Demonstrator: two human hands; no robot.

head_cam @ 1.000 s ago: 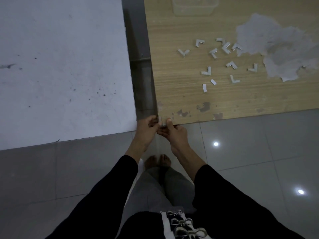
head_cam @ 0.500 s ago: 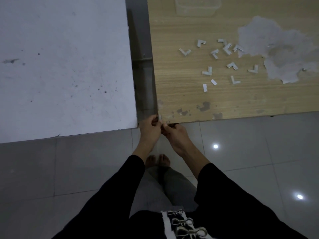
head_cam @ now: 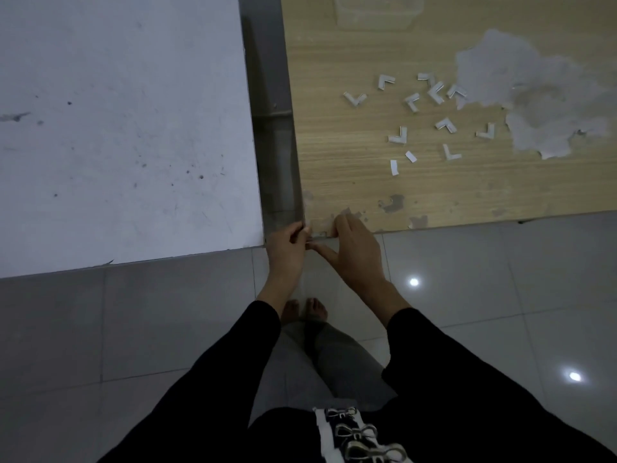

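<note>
Head view: the person stands at the near left corner of the wooden desk (head_cam: 367, 182), and both hands meet at this corner. A small pale corner piece (head_cam: 321, 227) sits on the corner itself, partly on the top and partly over the front edge.

The left hand (head_cam: 287, 252) is just left of the piece. Its fingers are curled, and thumb and forefinger pinch the left end of the piece. The right hand (head_cam: 359, 255) is just right of it. Its fingers (head_cam: 344, 223) lie nearly straight on the top of the desk and press the right end of the piece. Its thumb (head_cam: 322, 250) is stretched to the left along the front edge, under the piece.

Well apart from the hands, near the middle of the desk, lie scattered white L-shaped pieces (head_cam: 399, 136) and two short white strips (head_cam: 394, 167). A clear box (head_cam: 377, 15) stands at the far edge. A white table (head_cam: 117, 128) is beside the left edge of the desk.
</note>
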